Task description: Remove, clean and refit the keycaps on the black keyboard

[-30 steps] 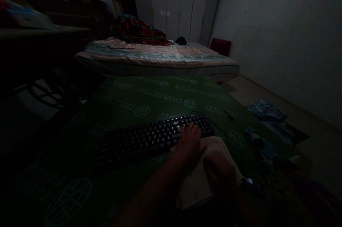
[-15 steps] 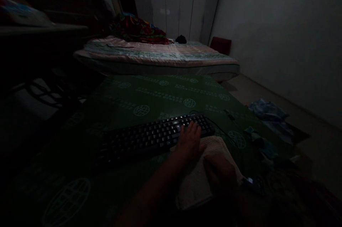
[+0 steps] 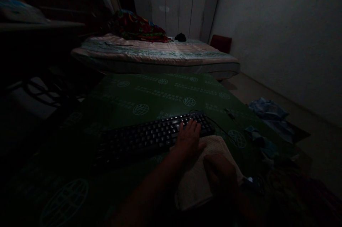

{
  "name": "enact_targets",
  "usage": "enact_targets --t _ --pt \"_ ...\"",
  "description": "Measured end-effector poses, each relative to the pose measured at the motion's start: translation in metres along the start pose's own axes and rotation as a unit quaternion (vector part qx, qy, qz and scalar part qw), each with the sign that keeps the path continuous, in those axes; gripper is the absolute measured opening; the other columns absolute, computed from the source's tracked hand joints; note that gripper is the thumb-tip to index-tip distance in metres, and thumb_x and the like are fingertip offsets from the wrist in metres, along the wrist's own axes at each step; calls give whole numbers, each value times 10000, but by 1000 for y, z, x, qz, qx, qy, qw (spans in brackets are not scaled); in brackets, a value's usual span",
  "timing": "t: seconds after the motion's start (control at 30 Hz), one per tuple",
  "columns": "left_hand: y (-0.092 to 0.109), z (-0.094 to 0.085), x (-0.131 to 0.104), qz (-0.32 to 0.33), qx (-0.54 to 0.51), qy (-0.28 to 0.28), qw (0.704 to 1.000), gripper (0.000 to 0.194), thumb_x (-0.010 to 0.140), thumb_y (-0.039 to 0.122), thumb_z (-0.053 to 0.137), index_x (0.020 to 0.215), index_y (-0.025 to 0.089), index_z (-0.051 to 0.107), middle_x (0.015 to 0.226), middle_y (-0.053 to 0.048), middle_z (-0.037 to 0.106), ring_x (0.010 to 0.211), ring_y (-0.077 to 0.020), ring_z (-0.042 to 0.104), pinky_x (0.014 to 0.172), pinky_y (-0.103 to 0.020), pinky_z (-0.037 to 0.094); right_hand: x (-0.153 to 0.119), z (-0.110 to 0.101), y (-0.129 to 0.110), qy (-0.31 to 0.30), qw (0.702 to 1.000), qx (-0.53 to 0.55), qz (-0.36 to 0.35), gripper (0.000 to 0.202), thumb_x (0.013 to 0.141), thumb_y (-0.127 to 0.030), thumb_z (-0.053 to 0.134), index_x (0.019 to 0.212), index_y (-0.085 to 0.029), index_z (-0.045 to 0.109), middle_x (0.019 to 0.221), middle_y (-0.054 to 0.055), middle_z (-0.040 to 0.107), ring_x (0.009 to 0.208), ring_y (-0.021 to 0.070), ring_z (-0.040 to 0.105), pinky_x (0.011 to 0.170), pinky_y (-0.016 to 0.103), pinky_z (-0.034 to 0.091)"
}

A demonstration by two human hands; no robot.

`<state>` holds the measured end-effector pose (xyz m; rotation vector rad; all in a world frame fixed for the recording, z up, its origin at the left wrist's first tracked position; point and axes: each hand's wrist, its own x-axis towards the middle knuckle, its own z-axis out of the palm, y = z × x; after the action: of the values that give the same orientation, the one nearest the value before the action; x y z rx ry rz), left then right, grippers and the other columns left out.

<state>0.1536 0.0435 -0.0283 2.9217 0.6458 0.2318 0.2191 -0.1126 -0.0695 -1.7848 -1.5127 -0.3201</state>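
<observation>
A black keyboard lies at a slant on a green board with printed globe marks. My left hand rests over the keyboard's right part, fingers stretched out and touching the keys there; nothing is gripped in it. Under its heel lies a folded beige cloth. On the right side of that cloth sits my right hand, its fingers curled in. Darkness and the back of the hand hide whatever may be inside the curl. The keyboard's thin cable runs off to the right over the board.
The green board reaches to a bed with a red patterned blanket. Crumpled clothes lie at the right, near the wall. A small dark object with a bright spot is right of the cloth. Dark furniture stands left.
The view has tilted very slightly. Both hands, the keyboard and the cloth stay almost where they were; the left fingers have shifted only a little.
</observation>
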Motion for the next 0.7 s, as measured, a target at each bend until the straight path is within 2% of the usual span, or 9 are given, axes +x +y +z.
enact_targets --t 0.2,0.47,0.7 --pt "-3 -2 5 4 -15 -10 1000 693 790 544 550 1337 146 401 1438 -141 436 1387 -296 267 1120 -573 170 0 -1 0 -1 1000 2 -7 252 923 -205 423 755 -204 610 689 31 632 631 139 555 604 249 415" --pt "-5 -2 9 1 -26 -26 999 718 778 545 555 1348 144 383 1452 -165 401 1397 -314 234 1110 -590 171 0 -1 0 -6 1000 16 -1 241 925 -196 434 746 -195 595 710 31 626 648 135 546 619 243 396" --pt "-6 -6 14 5 -27 -28 999 718 772 551 557 1349 160 388 1450 -170 399 1397 -326 230 1110 -591 156 -1 1 3 -24 1000 17 11 232 924 -196 438 727 -190 561 641 5 568 614 127 508 600 242 357"
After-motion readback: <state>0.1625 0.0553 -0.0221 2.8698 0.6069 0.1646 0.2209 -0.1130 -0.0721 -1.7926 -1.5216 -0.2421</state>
